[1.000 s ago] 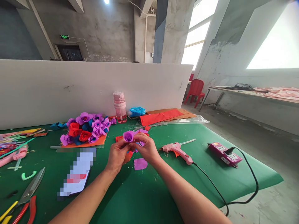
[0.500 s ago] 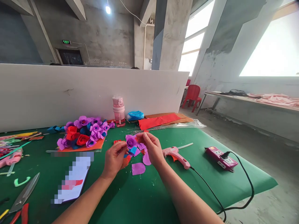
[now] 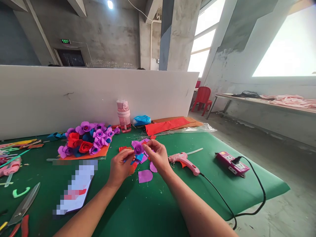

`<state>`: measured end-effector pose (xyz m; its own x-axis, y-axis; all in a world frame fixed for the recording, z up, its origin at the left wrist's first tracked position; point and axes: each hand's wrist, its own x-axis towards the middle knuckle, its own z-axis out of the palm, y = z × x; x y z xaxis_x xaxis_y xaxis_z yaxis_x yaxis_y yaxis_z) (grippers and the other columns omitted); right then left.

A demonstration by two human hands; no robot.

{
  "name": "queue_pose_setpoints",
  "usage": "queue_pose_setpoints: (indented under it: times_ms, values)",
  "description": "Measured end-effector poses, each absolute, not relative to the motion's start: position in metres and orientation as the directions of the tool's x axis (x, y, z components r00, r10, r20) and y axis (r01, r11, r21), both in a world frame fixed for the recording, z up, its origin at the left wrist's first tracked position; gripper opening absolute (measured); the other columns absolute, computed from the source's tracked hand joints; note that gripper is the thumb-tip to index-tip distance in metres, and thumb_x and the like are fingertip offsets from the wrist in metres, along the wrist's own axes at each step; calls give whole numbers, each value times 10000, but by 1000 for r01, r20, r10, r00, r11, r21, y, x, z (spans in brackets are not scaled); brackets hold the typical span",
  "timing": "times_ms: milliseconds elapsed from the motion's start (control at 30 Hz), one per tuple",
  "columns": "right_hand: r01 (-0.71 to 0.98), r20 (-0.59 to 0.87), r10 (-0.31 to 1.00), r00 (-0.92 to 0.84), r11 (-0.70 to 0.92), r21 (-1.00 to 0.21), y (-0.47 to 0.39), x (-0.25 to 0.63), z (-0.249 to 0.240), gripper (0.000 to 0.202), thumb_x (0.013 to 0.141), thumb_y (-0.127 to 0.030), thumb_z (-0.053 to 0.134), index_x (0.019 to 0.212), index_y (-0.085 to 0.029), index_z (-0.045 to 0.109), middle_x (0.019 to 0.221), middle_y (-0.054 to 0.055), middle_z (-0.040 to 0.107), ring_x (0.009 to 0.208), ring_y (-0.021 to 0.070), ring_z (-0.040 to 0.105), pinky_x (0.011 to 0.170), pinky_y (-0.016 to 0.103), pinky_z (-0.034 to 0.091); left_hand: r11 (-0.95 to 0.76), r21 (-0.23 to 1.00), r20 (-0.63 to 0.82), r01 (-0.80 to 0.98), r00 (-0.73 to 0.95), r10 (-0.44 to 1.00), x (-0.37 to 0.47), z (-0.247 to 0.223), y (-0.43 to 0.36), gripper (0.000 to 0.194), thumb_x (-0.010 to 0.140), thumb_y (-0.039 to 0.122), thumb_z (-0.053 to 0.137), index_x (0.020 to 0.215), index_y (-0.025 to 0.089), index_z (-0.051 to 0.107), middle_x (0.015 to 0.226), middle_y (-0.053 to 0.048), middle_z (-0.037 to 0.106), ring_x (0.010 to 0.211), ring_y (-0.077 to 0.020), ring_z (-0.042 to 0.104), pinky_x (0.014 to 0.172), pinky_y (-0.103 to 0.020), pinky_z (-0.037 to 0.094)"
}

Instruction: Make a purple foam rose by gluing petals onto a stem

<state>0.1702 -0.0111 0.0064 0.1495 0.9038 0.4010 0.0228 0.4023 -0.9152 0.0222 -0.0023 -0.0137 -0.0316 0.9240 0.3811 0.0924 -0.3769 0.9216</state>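
Observation:
A purple paper flower [image 3: 138, 149] with a coiled centre is between my hands above the green table [image 3: 158, 204]. My left hand [image 3: 120, 167] is closed in a pinch on it from the left; the exact grip is partly hidden behind the fingers. My right hand [image 3: 158, 157] is closed at the flower's right side, thumb and fingertips pinching its petal edge. Just below lie loose purple petals, one of them a single purple petal [image 3: 145, 176], together with blue pieces [image 3: 139, 157] and red scraps. Right of my right hand rests a pink glue gun [image 3: 184, 162] with a glue stick in its back.
Finished purple, red and blue flowers [image 3: 86, 140] are heaped at the left. A phone [image 3: 76, 187] and scissors [image 3: 23, 204] lie nearer. At the back stand a pink bottle [image 3: 123, 117] and a white board [image 3: 98, 95]. A corded power strip [image 3: 232, 164] is at the right.
My right hand has moved left and down, bringing its fingertips onto the flower's edge. The left hand keeps its pinch. The whole view has shifted slightly.

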Motion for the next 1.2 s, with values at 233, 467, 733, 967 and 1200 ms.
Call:
queue_pose_setpoints:
  times_ms: [233,467,733,967,1200]
  values:
    - [-170,323,934,151,346,-923,-3,169,-1,281,770,-435,610,662,-181,558,615,-16,523,587,111,464,579,234,375,-136,986,137,-99,6,991,23,-13,1,218,647,351,761,775,177,736,710,-32,707,562,-131,594,604,-248,491]
    - [-39,322,946,21,323,-946,-3,160,-15,252,705,-409,699,813,-184,665,801,33,650,714,156,576,645,263,457,-40,967,67,-253,101,993,28,-12,-2,247,594,349,806,720,153,723,598,3,641,520,-103,562,579,-238,491]
    - [-115,289,954,76,296,-948,-1,161,-13,211,759,-397,631,788,-188,633,704,14,627,649,146,568,610,259,445,36,951,-5,-307,102,995,27,-17,2,236,585,319,816,727,157,721,653,-4,673,538,-93,573,592,-223,494]
    - [-206,243,961,132,267,-941,3,162,-16,197,800,-372,570,876,-192,595,588,-18,593,557,133,544,579,259,429,118,909,-90,-400,90,992,24,-19,7,264,582,258,825,782,129,710,715,-17,692,556,-78,582,567,-195,493]
    - [-126,218,965,147,237,-963,2,162,-19,244,710,-406,687,678,-181,596,608,-13,583,541,115,495,530,239,387,221,883,-216,-415,61,975,23,-9,4,304,557,224,842,798,117,691,676,-15,677,520,-58,567,496,-153,484]
